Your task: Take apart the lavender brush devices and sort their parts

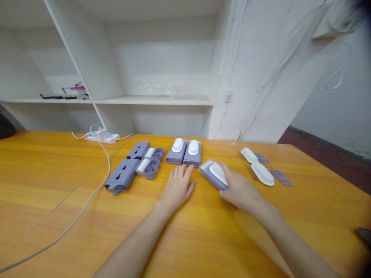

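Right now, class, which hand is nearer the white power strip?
Left. The left hand lies flat right of the power strip; the right hand is farther right, holding a purple case.

White power strip with trailing cable on the orange table, white shelves behind.

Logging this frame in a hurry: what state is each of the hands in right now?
Left hand: open, flat on the table, holding nothing.
Right hand: closed on the purple case with a white cap.
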`<act>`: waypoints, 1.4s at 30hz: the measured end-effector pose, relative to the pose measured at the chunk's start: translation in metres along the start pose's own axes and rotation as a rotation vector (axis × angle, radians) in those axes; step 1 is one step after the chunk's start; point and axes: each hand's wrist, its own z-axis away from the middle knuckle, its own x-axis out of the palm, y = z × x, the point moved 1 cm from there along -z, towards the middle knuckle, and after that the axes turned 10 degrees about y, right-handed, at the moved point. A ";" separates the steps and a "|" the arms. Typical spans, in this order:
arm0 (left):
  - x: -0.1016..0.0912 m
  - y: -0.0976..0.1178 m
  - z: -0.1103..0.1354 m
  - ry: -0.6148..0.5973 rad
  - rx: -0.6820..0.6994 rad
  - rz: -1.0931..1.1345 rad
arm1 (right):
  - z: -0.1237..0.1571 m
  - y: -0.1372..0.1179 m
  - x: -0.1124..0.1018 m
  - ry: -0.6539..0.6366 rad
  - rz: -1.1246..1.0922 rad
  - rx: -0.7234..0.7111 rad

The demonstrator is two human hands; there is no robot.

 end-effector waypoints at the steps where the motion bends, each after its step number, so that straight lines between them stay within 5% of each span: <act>1: -0.003 0.002 0.000 -0.010 0.003 0.034 | -0.001 0.006 -0.001 -0.034 -0.049 -0.077; 7: -0.012 0.008 -0.001 -0.113 0.098 0.307 | -0.002 0.007 0.003 0.004 -0.181 -0.283; 13: 0.003 -0.006 0.001 -0.073 -0.045 0.448 | 0.005 -0.002 0.016 0.223 -0.182 -0.413; 17: 0.006 -0.010 -0.001 -0.042 -0.096 0.503 | 0.011 0.004 0.022 0.362 -0.170 -0.328; 29: -0.001 0.001 -0.004 -0.028 -0.133 0.464 | 0.005 0.020 0.018 0.366 -0.191 -0.376; 35: -0.009 -0.012 -0.006 -0.180 -0.292 0.677 | 0.006 0.041 0.017 0.361 -0.217 -0.366; 42: -0.005 -0.031 -0.003 0.017 -0.369 0.670 | 0.005 0.053 0.019 0.427 -0.179 -0.264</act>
